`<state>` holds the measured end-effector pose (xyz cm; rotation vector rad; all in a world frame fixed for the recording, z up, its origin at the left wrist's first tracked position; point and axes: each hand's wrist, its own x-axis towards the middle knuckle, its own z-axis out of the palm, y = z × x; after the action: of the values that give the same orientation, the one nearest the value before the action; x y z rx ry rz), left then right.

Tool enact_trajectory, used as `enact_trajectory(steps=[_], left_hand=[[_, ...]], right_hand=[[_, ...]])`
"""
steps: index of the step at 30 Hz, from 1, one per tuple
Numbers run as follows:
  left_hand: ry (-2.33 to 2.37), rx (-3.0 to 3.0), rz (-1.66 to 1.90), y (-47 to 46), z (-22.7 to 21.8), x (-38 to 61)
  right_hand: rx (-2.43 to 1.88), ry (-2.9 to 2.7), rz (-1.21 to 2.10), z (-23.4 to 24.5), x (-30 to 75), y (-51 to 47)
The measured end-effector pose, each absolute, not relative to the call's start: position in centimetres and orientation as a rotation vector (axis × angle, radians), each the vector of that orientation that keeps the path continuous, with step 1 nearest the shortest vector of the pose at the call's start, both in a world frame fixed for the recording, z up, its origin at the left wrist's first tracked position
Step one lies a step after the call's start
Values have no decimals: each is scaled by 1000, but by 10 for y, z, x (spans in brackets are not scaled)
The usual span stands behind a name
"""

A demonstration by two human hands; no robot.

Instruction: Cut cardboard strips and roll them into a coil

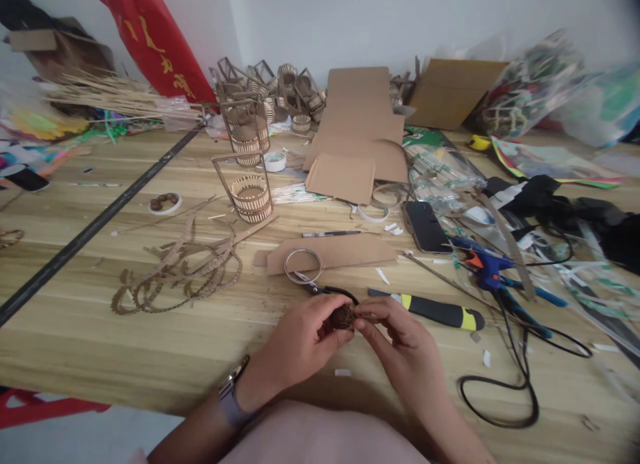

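Observation:
Between the fingers and thumb of my left hand [300,337] is a small dark brown round piece [342,317], its texture rough and its exact kind unclear. My right hand [400,344] pinches at the right side of this piece; whether it grips the piece's edge or a thin strip on it cannot be made out. Just beyond my hands lie scissors [313,287] with dark handles, partly covered by my left fingers, and a metal ring [303,266] on a cardboard strip [340,253]. A black and yellow utility knife [435,311] rests past my right hand.
A blue glue gun [487,261] with a looping black cable and a phone [427,226] lie to the right. Curled brown strips [185,271] spread at left. A small slatted basket [251,197] stands beyond, near cardboard sheets [357,124]. A dark metal bar [105,221] crosses the left side.

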<state>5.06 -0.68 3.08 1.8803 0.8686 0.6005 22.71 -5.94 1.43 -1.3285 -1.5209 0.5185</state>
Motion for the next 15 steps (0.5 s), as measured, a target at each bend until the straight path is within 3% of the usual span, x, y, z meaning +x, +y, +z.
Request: enact_trajectory(steps=[10,15], left_hand=[[971,1816,515,-8,19,40],[1057,1870,478,-6,16,21]], right_hand=[[-1371,-1762,544,7,228,-48],[-1424,-2021,353,-1,235,-8]])
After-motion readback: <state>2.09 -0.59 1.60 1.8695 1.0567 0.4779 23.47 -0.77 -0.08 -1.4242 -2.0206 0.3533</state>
